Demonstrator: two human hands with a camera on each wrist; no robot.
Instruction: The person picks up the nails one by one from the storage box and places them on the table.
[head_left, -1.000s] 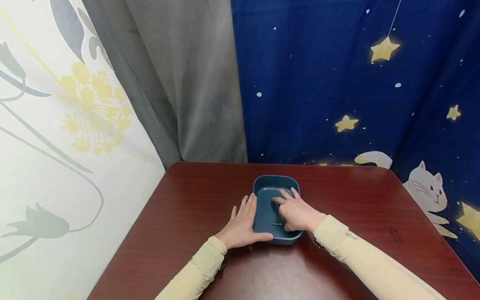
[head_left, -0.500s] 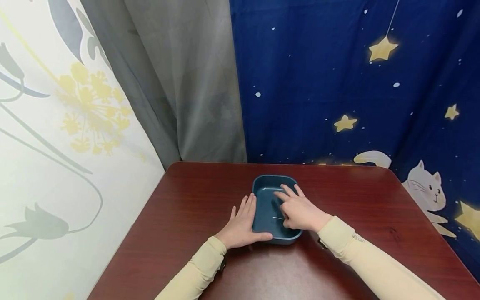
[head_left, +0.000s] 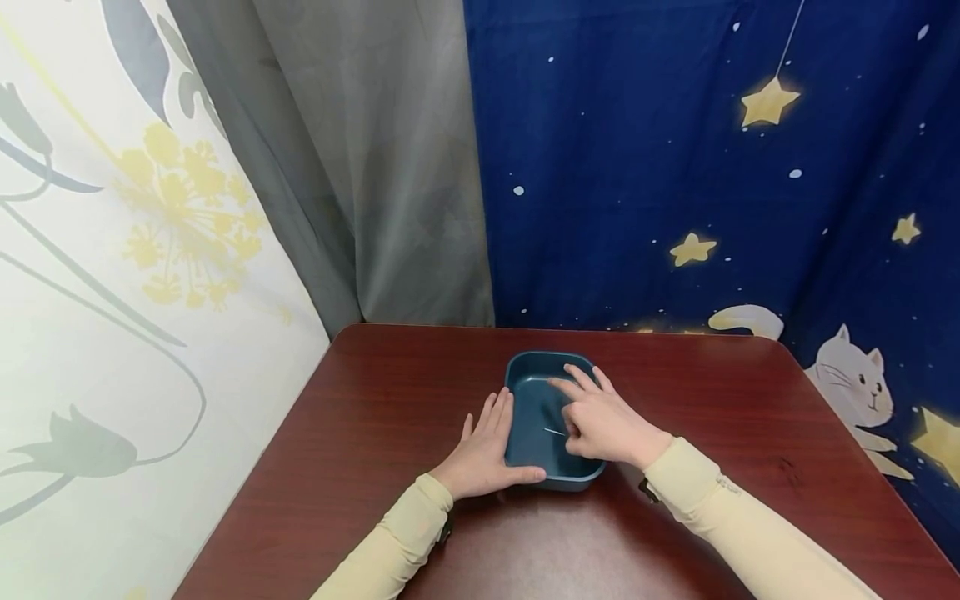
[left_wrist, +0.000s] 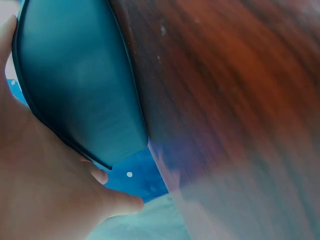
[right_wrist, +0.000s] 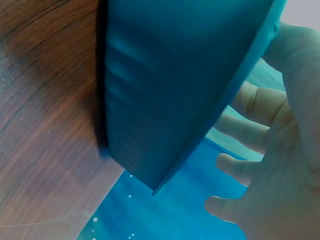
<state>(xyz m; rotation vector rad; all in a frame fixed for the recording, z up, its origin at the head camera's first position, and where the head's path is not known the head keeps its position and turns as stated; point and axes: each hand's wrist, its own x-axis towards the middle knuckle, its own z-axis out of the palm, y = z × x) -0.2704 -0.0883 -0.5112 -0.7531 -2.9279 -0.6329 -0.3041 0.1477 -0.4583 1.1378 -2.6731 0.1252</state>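
Note:
A dark teal rectangular tub (head_left: 551, 363) with rounded corners sits on the table. My left hand (head_left: 483, 454) rests along its left rim, fingers straight and thumb stretched over the front corner; the left wrist view shows that hand beside the tub's outer wall (left_wrist: 75, 75). Over the tub's right side, my right hand (head_left: 600, 422) pinches a thin pale stick (head_left: 553, 432), needle-like, between thumb and index finger, while its other fingers spread out. The stick's free end points left, above the tub's floor. In the right wrist view the tub's wall (right_wrist: 155, 95) hides the pinching fingertips.
The tub stands on a reddish-brown wooden table (head_left: 405, 392), near its far edge. Behind it hang a grey curtain (head_left: 405, 167) and a blue star-patterned curtain (head_left: 600, 167). A white floral-print panel (head_left: 150, 333) runs along the left.
My right hand has shifted slightly away and to the right, lifting the thin stick, which now slants instead of lying level. The left hand and the tub have stayed put.

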